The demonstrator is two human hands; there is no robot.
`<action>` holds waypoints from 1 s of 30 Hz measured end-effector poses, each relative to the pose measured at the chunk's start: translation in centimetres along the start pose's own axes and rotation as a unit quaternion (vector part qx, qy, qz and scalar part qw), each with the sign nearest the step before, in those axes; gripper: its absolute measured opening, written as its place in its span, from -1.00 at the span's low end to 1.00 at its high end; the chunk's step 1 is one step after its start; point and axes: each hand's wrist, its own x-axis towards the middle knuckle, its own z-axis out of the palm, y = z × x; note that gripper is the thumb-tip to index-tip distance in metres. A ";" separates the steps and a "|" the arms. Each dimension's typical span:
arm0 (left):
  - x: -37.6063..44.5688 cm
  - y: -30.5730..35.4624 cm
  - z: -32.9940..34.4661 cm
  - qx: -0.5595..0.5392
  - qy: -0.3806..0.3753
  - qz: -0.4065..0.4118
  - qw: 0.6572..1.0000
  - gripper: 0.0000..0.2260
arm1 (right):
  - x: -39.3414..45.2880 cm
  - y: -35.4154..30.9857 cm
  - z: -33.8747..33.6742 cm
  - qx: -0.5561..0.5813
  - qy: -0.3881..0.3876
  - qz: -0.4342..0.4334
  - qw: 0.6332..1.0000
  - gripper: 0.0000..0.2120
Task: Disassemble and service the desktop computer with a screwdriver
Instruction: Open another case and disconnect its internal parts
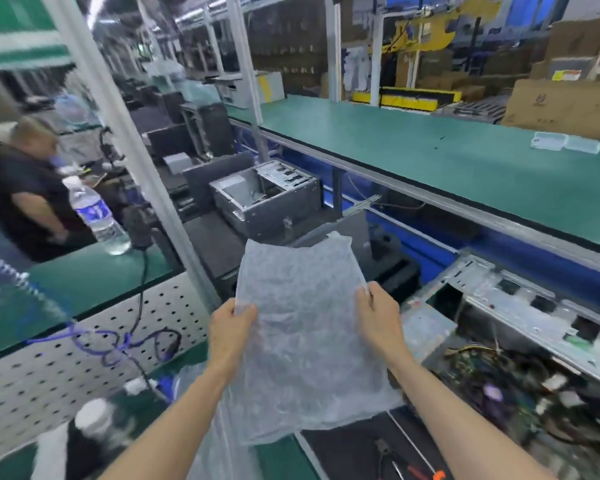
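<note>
I hold a crumpled translucent plastic bag (305,341) up in front of me with both hands. My left hand (231,332) pinches its left edge and my right hand (378,318) pinches its right edge. An open desktop computer case (492,306) lies at the right, with its motherboard and tangled cables (520,386) exposed. A screwdriver with an orange-red handle (418,471) lies on the black mat (347,441) at the bottom edge, below the bag.
A second open case (267,199) sits on the lower conveyor ahead. A green upper shelf (430,157) runs along the right. At the left are a perforated white panel (84,344), blue cables (115,344), a water bottle (97,216) and another person (21,188).
</note>
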 end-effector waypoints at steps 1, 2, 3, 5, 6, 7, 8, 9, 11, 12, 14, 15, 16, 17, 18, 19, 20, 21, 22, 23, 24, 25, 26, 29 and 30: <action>0.2 -0.6 -1.6 0.011 0.018 -0.003 1.000 -0.82 | -0.2 -0.6 1.5 -0.005 -0.017 -0.005 1.000 -0.64; 0.4 -1.3 -3.2 0.022 0.036 -0.006 0.999 -0.86 | -0.4 -1.2 3.1 -0.009 -0.036 -0.012 0.999 -0.64; 0.5 -2.0 -4.9 0.032 0.049 -0.012 0.998 -0.88 | -0.7 -1.8 4.6 -0.007 -0.055 -0.016 0.998 -0.63; 0.8 -3.3 -8.0 0.046 0.070 -0.031 0.996 -0.92 | -1.5 -2.9 7.7 0.003 -0.093 -0.015 0.996 -0.64; 0.8 -3.8 -9.5 0.058 0.078 -0.040 0.994 -0.93 | -1.9 -3.4 9.2 0.004 -0.112 -0.013 0.994 -0.65; 0.9 -4.2 -10.8 0.069 0.085 -0.049 0.993 -0.90 | -2.3 -3.8 10.5 0.004 -0.129 -0.011 0.992 -0.66; 0.9 -4.7 -12.0 0.077 0.093 -0.053 0.991 -0.88 | -2.6 -4.2 11.8 0.003 -0.146 -0.009 0.989 -0.67; 0.9 -5.1 -13.1 0.090 0.103 -0.055 0.989 -0.86 | -2.9 -4.5 12.9 0.001 -0.162 -0.007 0.987 -0.67; 0.9 -6.1 -14.8 0.140 0.125 -0.046 0.981 -0.79 | -3.3 -5.0 14.9 -0.009 -0.192 -0.010 0.981 -0.66; 0.7 -6.7 -15.4 0.162 0.134 -0.035 0.977 -0.72 | -3.6 -5.2 15.7 -0.024 -0.210 -0.015 0.977 -0.66; 0.1 -8.0 -16.3 0.199 0.130 0.011 0.971 -0.48 | -4.2 -5.4 17.3 -0.068 -0.257 -0.027 0.964 -0.69; -0.2 -8.7 -16.4 0.228 0.112 0.040 0.966 -0.37 | -4.5 -5.5 17.9 -0.084 -0.281 -0.029 0.956 -0.72; -0.3 -9.5 -16.5 0.267 0.087 0.058 0.958 -0.29 | -4.8 -5.4 18.6 -0.095 -0.302 -0.028 0.948 -0.77; -0.3 -10.3 -16.5 0.309 0.057 0.060 0.948 -0.27 | -5.2 -5.3 19.2 -0.103 -0.321 -0.022 0.941 -0.82; -0.2 -11.1 -16.4 0.350 0.030 0.045 0.935 -0.29 | -5.6 -5.2 19.7 -0.112 -0.337 -0.013 0.935 -0.85; -0.1 -11.8 -16.4 0.386 0.005 0.019 0.922 -0.36 | -6.0 -5.0 20.1 -0.123 -0.353 -0.005 0.927 -0.84; 0.1 -12.7 -16.2 0.414 -0.013 -0.011 0.910 -0.45 | -6.4 -4.6 20.5 -0.134 -0.369 0.005 0.920 -0.78; 0.0 -13.5 -16.1 0.432 -0.027 -0.038 0.900 -0.51 | -6.9 -4.1 20.7 -0.145 -0.384 0.013 0.912 -0.70; -0.1 -14.2 -15.9 0.443 -0.039 -0.058 0.894 -0.55 | -7.3 -3.5 20.9 -0.153 -0.397 0.019 0.905 -0.60; -0.3 -14.9 -15.7 0.449 -0.053 -0.072 0.889 -0.57 | -7.8 -2.9 20.9 -0.159 -0.410 0.020 0.898 -0.50; -0.4 -15.6 -15.5 0.456 -0.071 -0.084 0.883 -0.57 | -8.2 -2.1 20.9 -0.163 -0.420 0.015 0.893 -0.42; -0.5 -16.2 -15.3 0.464 -0.090 -0.096 0.876 -0.57 | -8.6 -1.3 20.9 -0.172 -0.430 0.004 0.886 -0.36; -0.5 -16.9 -15.0 0.472 -0.110 -0.112 0.867 -0.56 | -8.9 -0.5 20.8 -0.190 -0.439 -0.010 0.878 -0.33; -0.6 -18.0 -13.9 0.477 -0.148 -0.164 0.851 -0.54 | -9.2 1.7 20.7 -0.250 -0.472 -0.018 0.845 -0.32; -0.6 -18.1 -13.5 0.482 -0.152 -0.174 0.845 -0.53 | -9.2 2.3 20.6 -0.259 -0.483 -0.018 0.836 -0.32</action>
